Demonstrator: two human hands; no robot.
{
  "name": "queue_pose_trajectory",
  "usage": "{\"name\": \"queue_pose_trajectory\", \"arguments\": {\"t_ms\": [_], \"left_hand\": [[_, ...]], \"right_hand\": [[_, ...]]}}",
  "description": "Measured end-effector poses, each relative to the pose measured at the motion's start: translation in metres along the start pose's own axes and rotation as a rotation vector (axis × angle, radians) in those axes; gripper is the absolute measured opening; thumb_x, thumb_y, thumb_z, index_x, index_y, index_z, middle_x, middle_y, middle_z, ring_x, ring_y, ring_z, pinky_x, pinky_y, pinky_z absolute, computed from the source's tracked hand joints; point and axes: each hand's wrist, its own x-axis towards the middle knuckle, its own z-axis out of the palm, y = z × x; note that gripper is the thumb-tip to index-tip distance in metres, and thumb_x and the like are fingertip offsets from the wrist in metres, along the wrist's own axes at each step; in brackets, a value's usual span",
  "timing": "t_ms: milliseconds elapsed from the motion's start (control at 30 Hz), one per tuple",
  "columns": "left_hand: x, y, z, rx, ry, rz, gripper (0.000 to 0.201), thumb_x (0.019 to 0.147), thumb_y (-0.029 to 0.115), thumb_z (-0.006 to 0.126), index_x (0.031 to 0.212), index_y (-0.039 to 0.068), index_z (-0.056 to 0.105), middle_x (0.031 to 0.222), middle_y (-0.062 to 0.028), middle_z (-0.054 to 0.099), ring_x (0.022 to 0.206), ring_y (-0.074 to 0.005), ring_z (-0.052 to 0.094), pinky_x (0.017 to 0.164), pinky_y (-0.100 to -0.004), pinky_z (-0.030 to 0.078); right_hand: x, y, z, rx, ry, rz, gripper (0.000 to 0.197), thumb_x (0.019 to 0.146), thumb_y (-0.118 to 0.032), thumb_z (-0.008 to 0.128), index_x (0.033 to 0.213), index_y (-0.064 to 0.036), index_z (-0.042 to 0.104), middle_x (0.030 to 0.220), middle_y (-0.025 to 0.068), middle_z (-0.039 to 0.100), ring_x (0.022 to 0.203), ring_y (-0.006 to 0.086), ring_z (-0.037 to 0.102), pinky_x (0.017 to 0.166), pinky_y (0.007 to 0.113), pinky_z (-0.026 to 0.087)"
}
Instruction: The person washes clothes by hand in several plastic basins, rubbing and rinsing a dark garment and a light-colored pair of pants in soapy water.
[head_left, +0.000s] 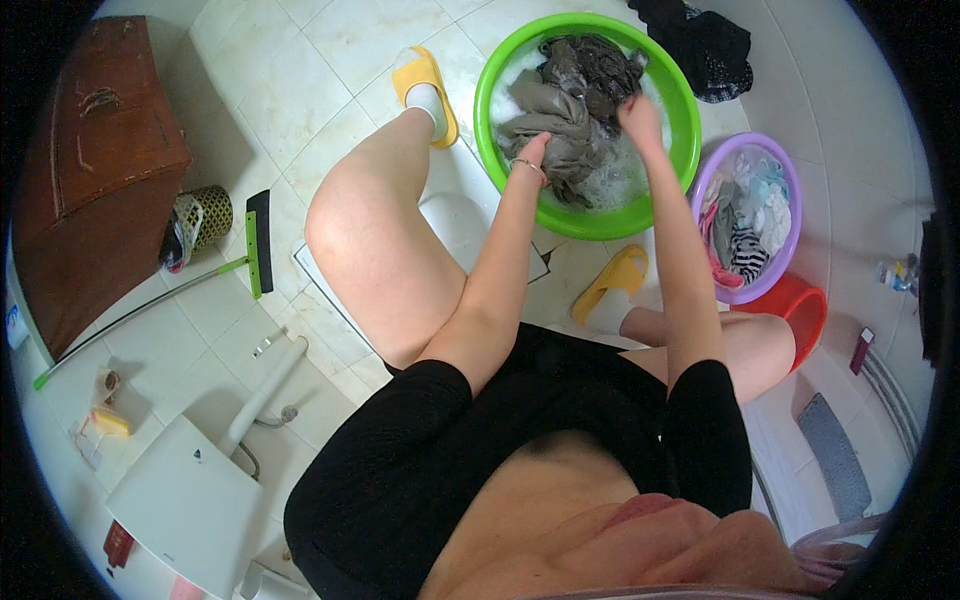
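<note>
A round green basin (684,130) of soapy water stands on the floor in front of me. Wet dark grey-brown clothing (556,120) lies bunched in it, with suds around it. At the near left of the basin, my left hand (537,160) is closed on the lighter grey part of the garment; its fingers are partly hidden by the cloth. My right hand (640,118) is curled at the right side of the bundle, closed on the darker cloth and slightly blurred.
A purple basin (796,200) of mixed clothes and a red bucket (812,310) stand to the right. Black clothing (700,50) lies beyond the green basin. At left are a brown cabinet (110,150), a floor squeegee (259,245) and a wastebasket (212,215).
</note>
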Motion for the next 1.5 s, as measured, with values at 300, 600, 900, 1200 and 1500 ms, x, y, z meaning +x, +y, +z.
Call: {"name": "queue_pose_trajectory", "arguments": {"t_ms": [300, 600, 900, 1200, 1500], "left_hand": [[0.000, -0.012, 0.010, -0.044, -0.146, -0.023, 0.043, 0.075, 0.032, 0.051, 0.105, 0.001, 0.049, 0.103, -0.0108, 0.055, 0.094, -0.0251, 0.053, 0.081, -0.0387, 0.040], [0.052, -0.048, -0.017, 0.319, -0.206, 0.075, 0.037, 0.073, 0.023, 0.054, 0.101, -0.002, 0.052, 0.093, -0.0117, 0.058, 0.080, -0.0242, 0.056, 0.074, -0.0338, 0.045], [0.013, -0.049, 0.019, 0.330, -0.105, 0.033, 0.045, 0.069, 0.023, 0.063, 0.102, -0.006, 0.050, 0.100, -0.0122, 0.056, 0.085, -0.0233, 0.055, 0.076, -0.0343, 0.044], [0.033, -0.063, 0.034, -0.037, -0.334, -0.129, 0.035, 0.073, 0.025, 0.058, 0.097, 0.001, 0.053, 0.098, -0.0101, 0.056, 0.090, -0.0234, 0.054, 0.083, -0.0362, 0.042], [0.053, -0.086, 0.017, -0.139, -0.354, -0.058, 0.042, 0.071, 0.030, 0.060, 0.098, -0.001, 0.052, 0.101, -0.0131, 0.055, 0.093, -0.0239, 0.053, 0.082, -0.0380, 0.042]], "right_hand": [[-0.028, 0.069, 0.084, 1.037, -0.381, 0.389, 0.058, 0.064, -0.027, 0.065, 0.109, 0.0017, 0.043, 0.086, 0.0096, 0.055, 0.070, 0.0206, 0.052, 0.057, 0.029, 0.040], [-0.015, -0.041, -0.014, 1.380, -0.232, 0.212, 0.028, 0.071, -0.012, 0.059, 0.090, 0.0077, 0.052, 0.083, 0.0090, 0.057, 0.071, 0.0161, 0.054, 0.063, 0.029, 0.044], [0.017, -0.093, -0.033, 1.144, -0.157, -0.284, 0.042, 0.076, -0.016, 0.059, 0.109, 0.0057, 0.046, 0.101, 0.0104, 0.054, 0.090, 0.0156, 0.052, 0.077, 0.026, 0.041], [0.021, 0.030, 0.000, 0.611, 0.263, -0.203, 0.016, 0.076, -0.014, 0.054, 0.081, -0.0001, 0.057, 0.077, 0.0131, 0.061, 0.075, 0.0235, 0.059, 0.067, 0.031, 0.045], [-0.085, 0.104, 0.084, 1.199, -0.621, 0.297, 0.037, 0.080, -0.035, 0.052, 0.100, -0.0043, 0.056, 0.092, 0.0023, 0.057, 0.080, 0.0138, 0.053, 0.070, 0.027, 0.043]]}}
